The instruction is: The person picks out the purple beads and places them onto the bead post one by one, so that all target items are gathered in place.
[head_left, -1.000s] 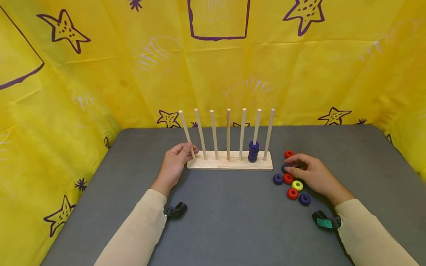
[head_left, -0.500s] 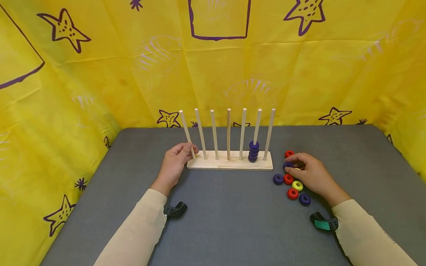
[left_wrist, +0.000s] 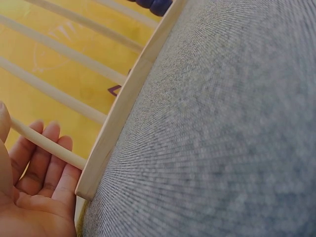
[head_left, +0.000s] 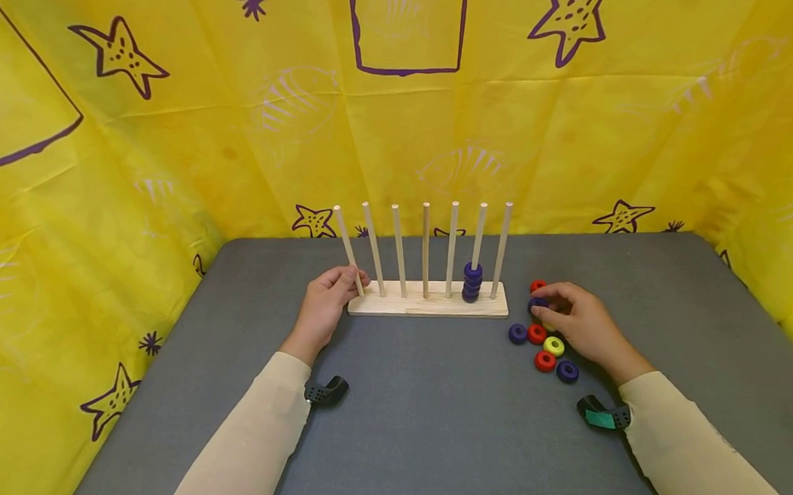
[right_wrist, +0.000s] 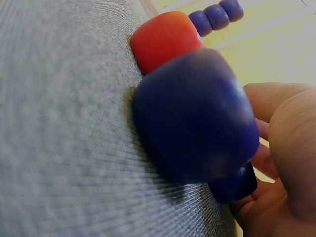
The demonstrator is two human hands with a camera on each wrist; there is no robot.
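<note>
A pale wooden rack (head_left: 427, 308) with a row of upright pegs stands at the back middle of the table. My left hand (head_left: 323, 311) holds the leftmost peg (head_left: 344, 233) low down, thumb on one side; in the left wrist view the fingers (left_wrist: 37, 168) lie behind that peg. Several blue rings (head_left: 472, 288) are stacked on the second peg from the right. Right of the rack, my right hand (head_left: 585, 327) pinches a blue ring (head_left: 537, 303) between thumb and fingertips, just above the loose rings. The palm partly hides a yellow ring under it.
Loose rings lie in front of my right hand: a red ring (head_left: 537, 333), a yellow ring (head_left: 554, 346), another red ring (head_left: 545, 361) and blue rings (head_left: 567, 372). One more red ring (head_left: 538, 286) lies behind the fingers. A yellow patterned cloth (head_left: 404, 127) hangs behind the grey table (head_left: 440, 432).
My right hand has shifted slightly, and the blue ring at its fingertips has moved a little away from me and to the right. My left hand stays at the leftmost peg.
</note>
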